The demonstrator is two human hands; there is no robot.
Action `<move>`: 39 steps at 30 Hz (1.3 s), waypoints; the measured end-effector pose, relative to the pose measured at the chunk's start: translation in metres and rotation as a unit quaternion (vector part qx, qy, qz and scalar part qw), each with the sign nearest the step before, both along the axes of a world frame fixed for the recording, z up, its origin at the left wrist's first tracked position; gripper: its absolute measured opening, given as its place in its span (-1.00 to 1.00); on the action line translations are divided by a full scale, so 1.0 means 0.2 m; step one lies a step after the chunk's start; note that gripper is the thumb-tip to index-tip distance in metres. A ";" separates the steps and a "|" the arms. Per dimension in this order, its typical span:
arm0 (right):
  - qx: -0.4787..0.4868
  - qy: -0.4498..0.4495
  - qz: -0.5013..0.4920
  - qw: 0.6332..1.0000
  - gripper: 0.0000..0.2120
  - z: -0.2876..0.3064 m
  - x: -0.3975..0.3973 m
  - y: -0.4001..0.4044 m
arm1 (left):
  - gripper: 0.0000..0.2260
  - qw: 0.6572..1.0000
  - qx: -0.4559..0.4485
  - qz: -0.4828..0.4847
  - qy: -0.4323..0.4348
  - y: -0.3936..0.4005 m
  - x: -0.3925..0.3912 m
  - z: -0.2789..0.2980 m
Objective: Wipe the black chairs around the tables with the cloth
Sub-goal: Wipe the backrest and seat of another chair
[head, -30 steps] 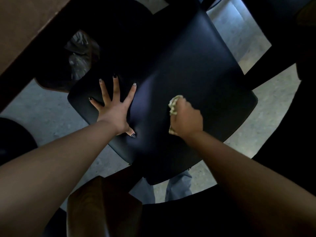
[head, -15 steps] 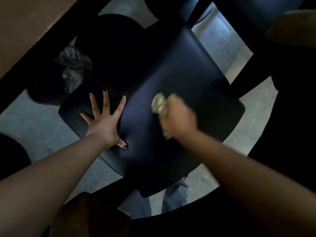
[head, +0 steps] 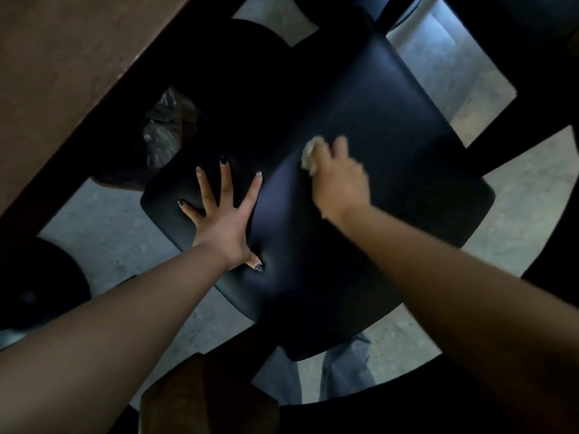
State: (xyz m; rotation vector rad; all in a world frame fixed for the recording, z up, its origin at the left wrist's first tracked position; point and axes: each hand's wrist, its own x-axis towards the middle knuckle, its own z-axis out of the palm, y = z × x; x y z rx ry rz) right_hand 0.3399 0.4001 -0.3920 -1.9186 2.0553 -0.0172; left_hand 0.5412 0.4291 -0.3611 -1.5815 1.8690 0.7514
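The left hand is lying flat on the black chair seat, fingers spread wide and the thumb pressing into the padding. The right hand is gripping the cloth, its fingers curled round the bunched fabric and holding it against the middle of the seat; this hand is appearing blurred. A brown worktop is showing at upper left above the grey floor.
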 end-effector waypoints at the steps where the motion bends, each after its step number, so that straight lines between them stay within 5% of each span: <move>1: 0.019 -0.005 0.036 0.999 -0.53 0.01 0.07 0.11 | 0.45 1.000 -0.001 0.000 0.000 0.00 0.00 0.00; 6: 0.149 -0.076 0.211 0.963 -0.55 0.06 0.30 0.58 | 0.39 1.000 -0.012 0.005 0.001 0.01 0.01 -0.01; 8: 0.181 -0.114 0.206 0.955 -0.63 0.09 0.28 0.57 | 0.37 1.000 -0.020 0.005 0.006 0.01 0.01 -0.02; 12: 0.031 -0.120 -0.016 0.992 -0.67 0.15 0.06 0.18 | 0.47 1.000 -0.014 0.008 0.010 0.01 0.03 -0.04; 14: -0.070 -0.155 -0.185 0.968 -0.62 0.18 -0.16 -0.13 | 0.50 1.000 -0.017 0.005 0.002 0.02 0.02 -0.04; 16: -0.094 -0.135 -0.250 0.954 -0.59 0.16 -0.36 -0.41 | 0.53 1.000 -0.020 0.008 -0.011 0.02 0.01 -0.04; 20: -0.051 -0.062 -0.250 0.965 -0.70 0.08 -0.38 -0.59 | 0.54 1.000 -0.023 0.008 -0.012 0.02 0.01 -0.05; 22: -0.058 -0.045 -0.199 0.977 -0.58 0.06 -0.22 -0.52 | 0.54 1.000 -0.022 0.010 -0.013 0.02 0.00 -0.05; 28: -0.004 -0.122 0.002 0.993 -0.59 0.03 0.23 0.00 | 0.53 1.000 -0.016 0.010 -0.019 0.01 0.00 -0.03; 34: 0.128 -0.206 0.178 0.953 -0.70 0.09 0.34 0.45 | 0.47 1.000 -0.012 0.013 -0.024 0.02 0.00 -0.04; 36: 0.116 -0.223 0.158 0.955 -0.71 0.13 0.27 0.43 | 0.50 1.000 -0.011 0.014 -0.023 0.01 0.00 -0.05; 39: -0.029 -0.165 -0.056 0.984 -0.68 0.16 -0.04 0.22 | 0.56 1.000 -0.009 0.016 -0.018 0.01 0.00 -0.05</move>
